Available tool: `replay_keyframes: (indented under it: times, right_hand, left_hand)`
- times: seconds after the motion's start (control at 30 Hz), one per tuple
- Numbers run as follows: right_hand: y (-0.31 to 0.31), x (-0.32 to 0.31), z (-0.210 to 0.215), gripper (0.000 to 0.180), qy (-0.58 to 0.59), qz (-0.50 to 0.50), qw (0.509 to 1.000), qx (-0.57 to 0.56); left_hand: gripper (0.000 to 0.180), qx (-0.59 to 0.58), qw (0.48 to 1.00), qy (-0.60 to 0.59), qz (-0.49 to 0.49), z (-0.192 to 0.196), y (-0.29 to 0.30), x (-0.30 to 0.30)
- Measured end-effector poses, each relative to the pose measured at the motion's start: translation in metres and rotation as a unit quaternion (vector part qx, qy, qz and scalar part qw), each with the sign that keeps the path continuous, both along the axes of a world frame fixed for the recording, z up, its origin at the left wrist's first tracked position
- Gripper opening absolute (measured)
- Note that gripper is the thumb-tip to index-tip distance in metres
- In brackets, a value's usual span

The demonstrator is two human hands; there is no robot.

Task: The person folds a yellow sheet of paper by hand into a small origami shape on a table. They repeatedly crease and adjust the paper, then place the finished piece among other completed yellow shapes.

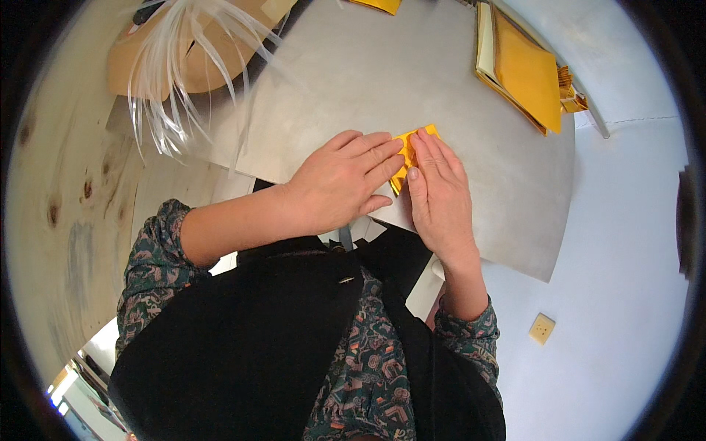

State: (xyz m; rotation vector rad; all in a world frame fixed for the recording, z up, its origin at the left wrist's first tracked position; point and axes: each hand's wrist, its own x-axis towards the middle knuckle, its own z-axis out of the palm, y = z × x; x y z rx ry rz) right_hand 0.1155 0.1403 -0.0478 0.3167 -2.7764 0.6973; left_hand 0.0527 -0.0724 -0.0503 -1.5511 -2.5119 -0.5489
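A small piece of shiny gold paper (409,154), seemingly folded, lies on the grey metal tabletop (331,88) close to its near edge. My left hand (342,180) lies palm down with its fingers stretched out, their tips touching the left side of the paper. From the right, my right hand (443,192) rests flat on the same piece, fingers together and extended, thumb beside them. Both hands are open and press on it rather than grip it. My palms and fingers cover much of the paper, so its full shape is hidden.
Stacked gold sheets (526,70) lie at the table's far right, by the pale wall (625,220). Another gold piece (379,4) shows at the far edge. Clear plastic strips (173,81) hang over a brown cardboard piece (132,70) at the upper left.
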Motion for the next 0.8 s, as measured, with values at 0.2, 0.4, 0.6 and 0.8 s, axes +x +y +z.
replay_keyframes:
  times: [0.2,0.4,0.6,0.8]
  right_hand:
    - [-0.002,-0.011,0.002,0.047,-0.003,-0.069,0.997,0.042]
    - [0.004,-0.011,0.002,0.046,-0.01,-0.07,0.997,0.043]
    - [0.014,-0.011,-0.004,0.044,-0.012,-0.031,0.999,-0.041]
    - [0.023,-0.008,-0.002,0.045,-0.034,-0.012,0.993,-0.115]
  left_hand:
    - [0.068,-0.018,1.0,-0.011,0.019,0.001,0.002,0.003]
    - [0.045,-0.006,0.998,-0.061,0.003,0.018,0.012,-0.014]
    - [0.03,-0.087,0.993,-0.012,-0.078,0.023,0.035,-0.034]
    - [0.035,-0.104,0.994,-0.01,-0.041,0.023,0.047,-0.031]
